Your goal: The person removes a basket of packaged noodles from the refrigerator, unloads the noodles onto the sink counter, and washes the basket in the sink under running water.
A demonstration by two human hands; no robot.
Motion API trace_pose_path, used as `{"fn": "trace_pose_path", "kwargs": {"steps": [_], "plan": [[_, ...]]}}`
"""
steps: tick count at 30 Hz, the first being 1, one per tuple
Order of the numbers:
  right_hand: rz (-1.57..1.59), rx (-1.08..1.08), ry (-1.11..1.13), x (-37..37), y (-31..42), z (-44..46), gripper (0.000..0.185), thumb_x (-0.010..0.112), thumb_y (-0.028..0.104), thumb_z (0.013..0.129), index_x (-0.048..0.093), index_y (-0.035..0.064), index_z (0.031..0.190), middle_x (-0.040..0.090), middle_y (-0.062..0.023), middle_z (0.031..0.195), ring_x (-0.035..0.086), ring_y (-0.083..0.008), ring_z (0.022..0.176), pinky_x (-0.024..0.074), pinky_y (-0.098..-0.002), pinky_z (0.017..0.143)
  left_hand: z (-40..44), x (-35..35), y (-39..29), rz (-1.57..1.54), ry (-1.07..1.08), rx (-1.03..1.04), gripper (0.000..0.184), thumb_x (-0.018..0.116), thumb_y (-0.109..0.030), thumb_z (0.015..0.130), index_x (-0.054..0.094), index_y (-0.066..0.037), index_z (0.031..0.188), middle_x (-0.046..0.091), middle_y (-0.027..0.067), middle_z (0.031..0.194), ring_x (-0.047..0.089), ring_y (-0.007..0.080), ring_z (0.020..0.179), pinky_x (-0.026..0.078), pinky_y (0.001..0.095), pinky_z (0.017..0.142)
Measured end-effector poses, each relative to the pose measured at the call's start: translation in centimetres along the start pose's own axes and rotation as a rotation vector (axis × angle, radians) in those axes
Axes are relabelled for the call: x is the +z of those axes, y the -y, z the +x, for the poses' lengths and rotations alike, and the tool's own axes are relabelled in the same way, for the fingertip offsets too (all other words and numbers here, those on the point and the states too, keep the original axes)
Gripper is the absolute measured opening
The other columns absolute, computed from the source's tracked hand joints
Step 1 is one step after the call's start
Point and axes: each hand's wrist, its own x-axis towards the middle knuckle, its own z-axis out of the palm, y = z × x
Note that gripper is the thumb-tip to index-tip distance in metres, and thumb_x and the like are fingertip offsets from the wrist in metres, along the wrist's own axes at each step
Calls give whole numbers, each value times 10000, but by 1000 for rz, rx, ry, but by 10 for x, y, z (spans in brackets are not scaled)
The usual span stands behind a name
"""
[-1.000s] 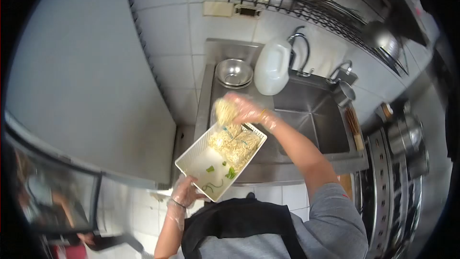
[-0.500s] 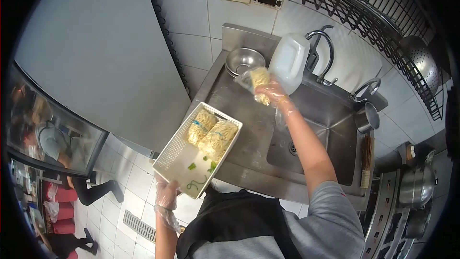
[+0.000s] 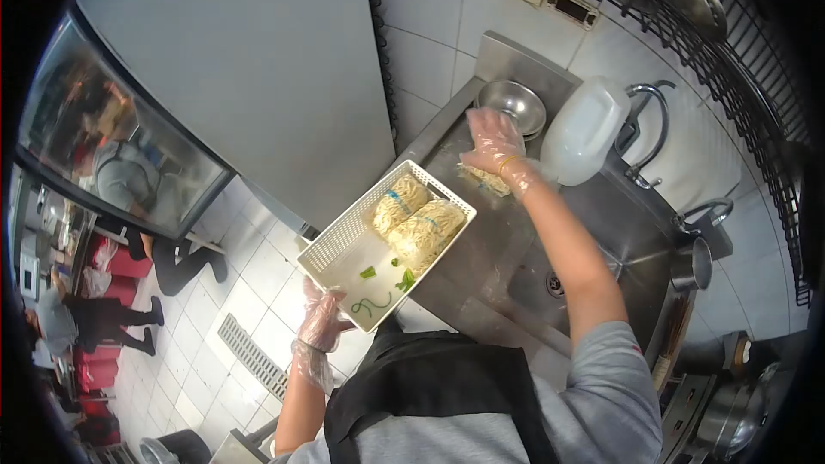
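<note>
In a clear plastic glove, my left hand (image 3: 320, 314) grips the near-left end of a white perforated plastic basket (image 3: 331, 249). Two bundles of pale noodles in clear bags, a front bundle (image 3: 427, 236) and a back bundle (image 3: 400, 204), lie at the basket's far end. Green vegetable scraps (image 3: 404, 280) and a thin green strand (image 3: 371, 306) sit on its floor. My gloved right hand (image 3: 494, 142) is over the steel counter, fingers spread. Just below its palm another bagged noodle bundle (image 3: 484, 179) rests on the counter, partly hidden by the hand.
Stacked steel bowls (image 3: 513, 107) and a white plastic jug (image 3: 584, 131) stand behind my right hand. To the right are a sink basin (image 3: 576, 249), a faucet (image 3: 657, 120) and a steel pot (image 3: 690, 265). A tall grey cabinet (image 3: 232, 60) stands left. Other people are at the far left.
My right hand has lowered the bagged noodles onto the counter and spread its fingers. The view has shifted, and the basket stays in my left hand.
</note>
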Motion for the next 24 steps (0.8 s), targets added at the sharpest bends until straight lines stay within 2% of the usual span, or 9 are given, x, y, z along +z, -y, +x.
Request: {"fn": "trace_pose_path", "kwargs": {"steps": [3, 5, 7, 10, 14, 18, 21, 22, 24], "plan": [[344, -538, 44, -25, 43, 6, 516, 643, 276, 680, 498, 61, 1126, 536, -169, 1103, 510, -333, 1050, 427, -420, 872, 14, -13, 17, -143, 80, -53, 867, 587, -189, 755, -12, -234, 1380, 219, 186, 1365, 310, 426, 1239, 431, 693, 736], [363, -477, 380, -10, 79, -3, 549, 636, 379, 735, 499, 38, 1142, 534, -198, 1142, 471, -354, 1132, 381, -429, 950, 14, -12, 11, -108, 92, -9, 851, 581, -181, 753, -1, -222, 1372, 237, 185, 1351, 332, 421, 1221, 437, 687, 741], [220, -244, 474, -21, 118, -18, 677, 668, 449, 693, 486, -25, 1141, 505, -244, 1181, 462, -361, 1150, 361, -424, 980, 12, -8, 8, -103, 49, -11, 836, 572, -174, 754, 7, -222, 1369, 249, 179, 1344, 346, 413, 1212, 443, 682, 739], [53, -200, 537, 11, 149, -15, 811, 681, 460, 661, 409, -86, 1195, 409, -293, 1256, 417, -372, 1188, 369, -424, 978, 7, -1, 2, -42, 43, -42, 833, 547, -138, 741, -14, -220, 1353, 268, 174, 1330, 363, 396, 1202, 443, 663, 766], [1, 81, 360, 42, 172, -28, 853, 669, 397, 665, 288, -80, 1262, 309, -284, 1276, 348, -422, 1193, 368, -421, 981, 6, -5, 14, -15, 51, -10, 836, 572, -176, 731, 16, -196, 1356, 269, 188, 1339, 375, 406, 1193, 438, 643, 790], [171, 49, 217, 33, 155, -28, 655, 690, 342, 680, 394, -19, 1139, 407, -219, 1209, 444, -335, 1129, 432, -398, 893, 6, 0, 12, -35, 33, -2, 886, 601, -187, 725, -7, -193, 1370, 268, 212, 1336, 387, 424, 1180, 443, 647, 774], [732, 24, 360, 31, 119, -14, 600, 709, 320, 680, 459, 11, 1129, 522, -163, 1113, 542, -292, 989, 471, -365, 834, 8, -2, 14, -63, 10, -2, 917, 609, -183, 723, -37, -199, 1373, 263, 217, 1334, 391, 430, 1172, 441, 651, 775], [1103, 188, 384, 22, 115, -16, 454, 694, 202, 711, 492, 31, 1080, 568, -91, 982, 594, -240, 867, 502, -367, 778, 7, -3, 14, -68, 3, -1, 925, 610, -182, 723, -46, -201, 1374, 261, 217, 1333, 391, 432, 1170, 440, 653, 776], [1766, 349, 371, -8, 96, -30, 442, 680, 200, 732, 496, 41, 1101, 566, -101, 1022, 590, -231, 910, 516, -380, 795, 4, -3, 11, -126, -1, -8, 911, 592, -135, 719, -49, -207, 1363, 326, 180, 1280, 436, 372, 1112, 456, 607, 759]]}}
